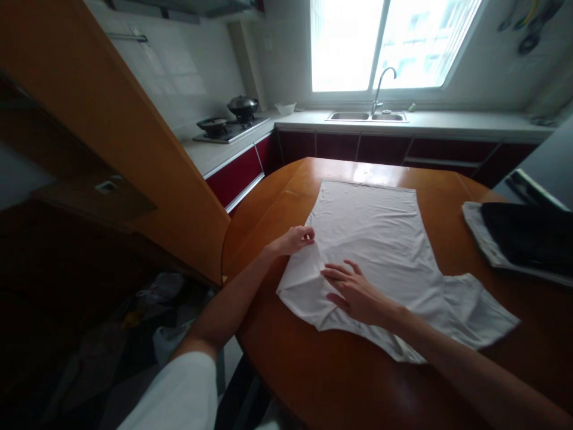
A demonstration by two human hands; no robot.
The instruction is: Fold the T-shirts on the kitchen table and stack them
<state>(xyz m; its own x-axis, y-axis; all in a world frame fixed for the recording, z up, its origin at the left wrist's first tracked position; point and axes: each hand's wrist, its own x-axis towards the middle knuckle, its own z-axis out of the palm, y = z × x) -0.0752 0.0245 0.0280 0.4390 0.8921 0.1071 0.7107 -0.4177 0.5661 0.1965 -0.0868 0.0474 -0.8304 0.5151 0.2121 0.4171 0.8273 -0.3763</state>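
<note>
A white T-shirt (380,227) lies spread on a brown wooden table (264,203), its hem toward the window and its neck end nearer me. The sleeve on the left is folded inward over the body; the right sleeve sticks out to the side. Fine wrinkles run across the cloth. My left hand (295,240) pinches the shirt's left edge between thumb and fingers. On the cloth beside the folded sleeve, my right hand (351,291) rests palm down with its fingers spread.
Folded dark and light clothes (528,239) lie at the table's right side. Behind are a counter with a double sink (349,116), a tap (380,89), and a stove (233,130) bearing pans. An orange-brown door or panel (147,131) stands at left.
</note>
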